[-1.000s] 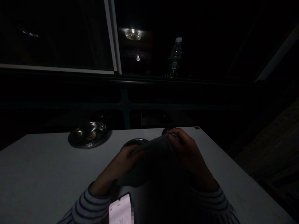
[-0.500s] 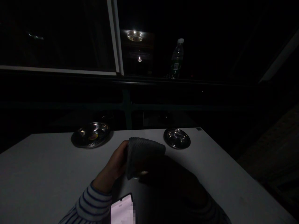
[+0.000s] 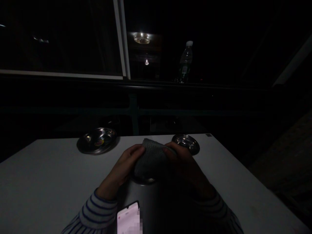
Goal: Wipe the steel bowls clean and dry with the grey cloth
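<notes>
A grey cloth (image 3: 153,159) is draped over a shiny metal plate (image 3: 143,181), of which only the near rim shows. My left hand (image 3: 128,162) grips the cloth's left edge with its thumb on top; whether its hidden fingers also hold the plate I cannot tell. On the other side, my right hand (image 3: 182,159) is closed on the upper right edge of the cloth. Deep shadow covers much of this hand and the forearm behind it.
Several stacked metal plates (image 3: 97,141) stand at the back left of the white table (image 3: 60,182). Another metal plate (image 3: 186,143) sits at the back right, partly behind my right hand. A lit phone (image 3: 129,217) lies in front. Beyond the table, a clear bottle (image 3: 186,61) stands on a window ledge.
My right hand has risen from the lower right of the cloth to its upper edge. The cloth's upper part has shifted, and more of the plate's near rim shows.
</notes>
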The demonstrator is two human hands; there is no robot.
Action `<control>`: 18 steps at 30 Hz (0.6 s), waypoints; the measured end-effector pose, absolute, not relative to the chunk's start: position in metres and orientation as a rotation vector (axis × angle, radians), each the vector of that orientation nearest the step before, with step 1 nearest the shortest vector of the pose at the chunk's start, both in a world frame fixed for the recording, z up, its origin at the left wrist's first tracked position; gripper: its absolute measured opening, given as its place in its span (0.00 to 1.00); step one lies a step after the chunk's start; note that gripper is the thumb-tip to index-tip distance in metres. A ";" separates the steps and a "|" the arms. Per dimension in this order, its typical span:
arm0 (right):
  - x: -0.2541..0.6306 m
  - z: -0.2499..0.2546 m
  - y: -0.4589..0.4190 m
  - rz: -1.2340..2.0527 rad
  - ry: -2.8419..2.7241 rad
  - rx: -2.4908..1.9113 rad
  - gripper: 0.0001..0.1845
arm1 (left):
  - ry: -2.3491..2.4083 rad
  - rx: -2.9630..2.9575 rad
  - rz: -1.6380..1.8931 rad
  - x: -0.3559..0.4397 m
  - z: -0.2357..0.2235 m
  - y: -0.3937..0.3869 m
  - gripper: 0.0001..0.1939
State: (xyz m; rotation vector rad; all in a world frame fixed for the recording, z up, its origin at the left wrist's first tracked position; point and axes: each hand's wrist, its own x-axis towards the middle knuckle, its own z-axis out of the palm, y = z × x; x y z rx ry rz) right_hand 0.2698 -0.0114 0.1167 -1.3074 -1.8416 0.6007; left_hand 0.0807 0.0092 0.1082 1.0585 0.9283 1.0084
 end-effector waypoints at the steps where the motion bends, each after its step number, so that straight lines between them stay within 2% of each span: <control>1: 0.271 0.117 -0.011 0.650 -1.828 -1.323 0.12 | 0.946 1.132 0.995 0.080 0.107 0.009 0.17; 4: 0.274 0.115 -0.009 0.879 -1.878 -1.256 0.13 | 0.946 1.244 0.922 0.080 0.105 0.008 0.17; 6: 0.276 0.116 -0.009 0.915 -1.916 -1.207 0.12 | 0.974 1.275 0.955 0.077 0.104 0.008 0.16; 10: 0.277 0.119 -0.011 0.521 -1.831 -1.411 0.10 | 1.333 1.250 1.206 0.053 0.089 0.011 0.15; 13: 0.264 0.113 -0.011 0.227 -1.927 -1.438 0.09 | 1.553 1.197 1.191 0.034 0.063 0.008 0.19; 16: 0.237 0.088 -0.011 0.104 -2.203 -1.403 0.12 | 1.436 0.958 1.087 0.029 0.036 0.003 0.22; 18: 0.217 0.064 -0.012 0.139 -2.186 -1.374 0.12 | 1.306 0.825 1.011 0.034 0.024 0.000 0.23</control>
